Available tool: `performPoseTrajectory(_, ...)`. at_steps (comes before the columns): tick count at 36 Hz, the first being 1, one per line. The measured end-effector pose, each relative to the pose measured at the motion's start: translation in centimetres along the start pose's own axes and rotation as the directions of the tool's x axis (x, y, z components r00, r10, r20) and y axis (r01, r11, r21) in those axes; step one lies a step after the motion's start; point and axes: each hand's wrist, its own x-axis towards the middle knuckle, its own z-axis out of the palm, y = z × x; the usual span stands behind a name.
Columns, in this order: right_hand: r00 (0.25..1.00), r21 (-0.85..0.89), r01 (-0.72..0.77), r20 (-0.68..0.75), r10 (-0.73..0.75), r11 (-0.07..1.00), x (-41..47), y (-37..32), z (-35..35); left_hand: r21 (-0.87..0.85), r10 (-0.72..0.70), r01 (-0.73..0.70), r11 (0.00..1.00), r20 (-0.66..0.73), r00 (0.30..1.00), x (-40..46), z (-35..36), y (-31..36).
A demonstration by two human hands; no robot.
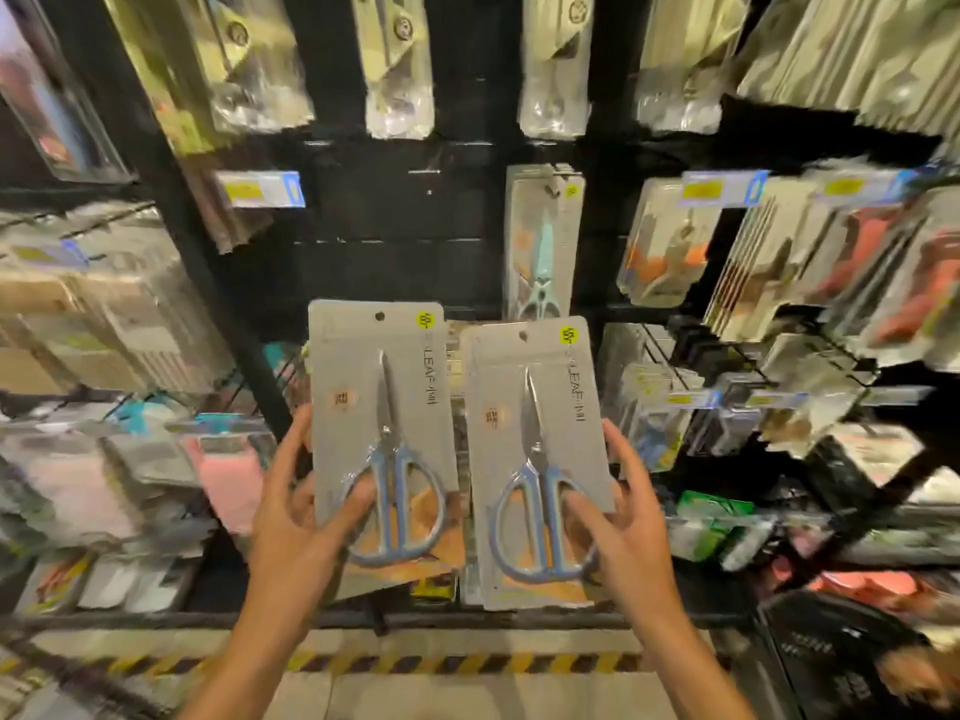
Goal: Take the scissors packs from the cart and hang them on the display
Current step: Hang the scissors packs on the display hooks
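- Display [395, 241]: black slotted back panel, blurred packs hanging all round it. A bare stretch sat above the left pack, with a yellow-and-blue price tag [260, 188] at its upper left. I couldn't make out a hook there.
- Hung pack [543, 241]: pale-blue scissors on grey card, already on a hook just above the right pack. Probably the matching row, so my guess was that the new ones belonged there or on the neighbouring hook.
- Left pack [382, 433] and right pack [535, 459]: grey cards with blue-handled scissors, held upright side by side in front of the display, neither yet hung. Each had a punch hole at top centre.
- Left hand [301, 511]: grip closed on the left pack's lower edge, thumb across the handle loops.
- Right hand [618, 517]: same grip on the right pack, thumb on the front.
- Advice: hang one at a time, raise the card, line its hole up with the hook tip, push straight back. Holding low left the top free to flex, so go slowly.
- Cart: not visible.
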Motion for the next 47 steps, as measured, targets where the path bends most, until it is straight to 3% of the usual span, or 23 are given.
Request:
performPoseTrajectory(12, 0.991, -0.093, 0.067, -0.107, -0.077, 0.993, 5.9, -0.4, -1.2, -0.033, 0.075, -0.072, 0.997, 0.115, 0.991, 6.3, 4.0, 0.8)
performPoseTrajectory(27, 0.957, -0.047, 0.117, -0.260, -0.126, 0.992, 11.9, -1.5, 0.8, -0.060, 0.111, -0.099, 0.993, 0.254, 0.961, 15.7, 6.1, 0.7)
performPoseTrajectory(47, 0.974, 0.015, 0.169, -0.155, -0.165, 0.985, 21.4, -1.5, -2.0, -0.060, 0.197, -0.190, 0.980, 0.132, 0.972, 19.3, 9.7, 1.1)
